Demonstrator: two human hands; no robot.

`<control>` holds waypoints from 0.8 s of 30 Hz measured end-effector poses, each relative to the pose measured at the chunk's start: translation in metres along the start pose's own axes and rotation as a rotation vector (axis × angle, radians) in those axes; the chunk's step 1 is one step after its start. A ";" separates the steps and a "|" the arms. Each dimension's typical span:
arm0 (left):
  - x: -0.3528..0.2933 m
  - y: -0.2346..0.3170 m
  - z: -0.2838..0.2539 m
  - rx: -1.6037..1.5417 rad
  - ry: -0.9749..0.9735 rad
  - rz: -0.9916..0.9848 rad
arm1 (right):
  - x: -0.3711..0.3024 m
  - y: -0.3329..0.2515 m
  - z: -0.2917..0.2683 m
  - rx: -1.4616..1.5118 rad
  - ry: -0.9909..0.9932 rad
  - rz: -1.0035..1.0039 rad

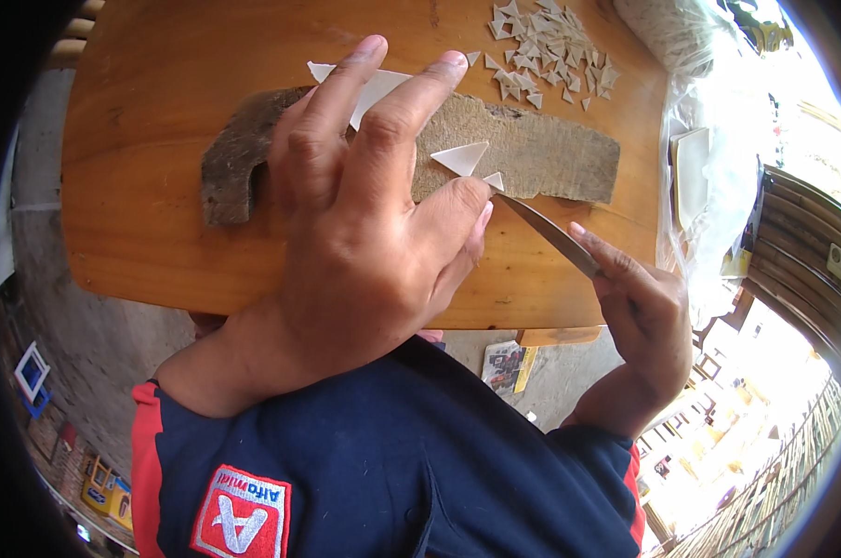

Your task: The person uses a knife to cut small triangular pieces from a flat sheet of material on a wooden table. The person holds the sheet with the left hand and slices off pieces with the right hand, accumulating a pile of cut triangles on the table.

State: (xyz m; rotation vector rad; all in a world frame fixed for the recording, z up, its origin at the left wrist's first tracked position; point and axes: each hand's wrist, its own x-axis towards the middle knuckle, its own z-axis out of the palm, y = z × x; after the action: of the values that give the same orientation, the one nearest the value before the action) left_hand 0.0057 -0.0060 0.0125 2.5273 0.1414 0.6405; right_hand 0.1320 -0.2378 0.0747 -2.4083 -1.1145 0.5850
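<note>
My left hand arches over a worn wooden board, two fingers stretched up and away. Its thumb and a bent finger press together at the board's near edge; what they grip is hidden. At that fingertip sits a small pale triangular piece, touching or nearly touching the knife tip. My right hand is closed round the knife, whose thin blade points up and left; its handle is covered. A larger pale triangle lies on the board. A white flat sheet piece shows partly beneath my raised fingers.
The board lies on a varnished wooden table. Many small pale triangles are heaped at the far right. Along the table's right side are a clear plastic bag and pale flat sheets. A curved dark notch marks the board's left end.
</note>
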 end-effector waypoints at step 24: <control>0.000 0.002 -0.004 0.041 -0.024 0.004 | -0.005 -0.017 0.004 -0.030 -0.006 0.125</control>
State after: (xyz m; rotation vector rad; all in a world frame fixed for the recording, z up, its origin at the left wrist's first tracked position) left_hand 0.0043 -0.0063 0.0167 2.5748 0.1419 0.6141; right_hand 0.1164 -0.2305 0.0815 -2.5170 -0.9872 0.6201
